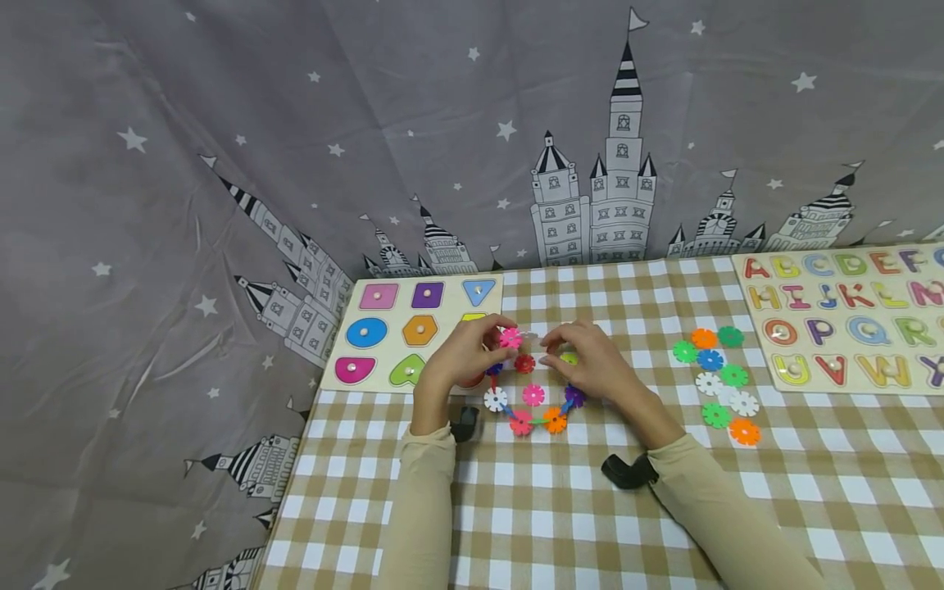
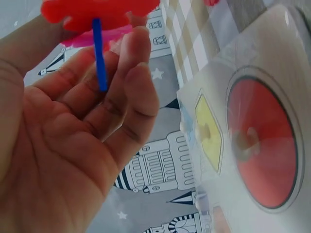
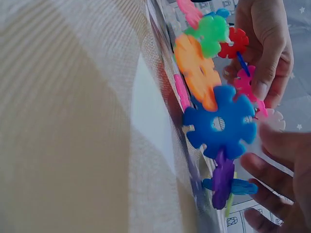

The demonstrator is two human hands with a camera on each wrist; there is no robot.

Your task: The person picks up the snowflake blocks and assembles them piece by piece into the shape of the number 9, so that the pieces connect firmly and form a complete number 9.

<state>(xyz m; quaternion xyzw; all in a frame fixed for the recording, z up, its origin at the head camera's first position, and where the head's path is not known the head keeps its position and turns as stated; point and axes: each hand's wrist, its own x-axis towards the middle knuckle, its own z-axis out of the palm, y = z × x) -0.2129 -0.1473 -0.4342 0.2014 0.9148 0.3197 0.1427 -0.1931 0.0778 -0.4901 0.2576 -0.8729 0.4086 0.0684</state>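
Observation:
My left hand pinches a pink flower-shaped disc at one end of a linked chain of notched plastic discs. Beneath that hand, a red disc and an edge-on blue disc hang in the chain. It curves through white, pink, orange and purple discs towards my right hand. A whitish disc sits beside the right thumb, its contact unclear. The right thumb and fingertips stand apart. Inside the curve are a red disc and a pink disc.
Loose green, orange, blue and white discs lie on the checked cloth at the right. A shape puzzle board lies at the left, partly behind the left hand. An alphabet board is at the far right. A grey curtain hangs behind.

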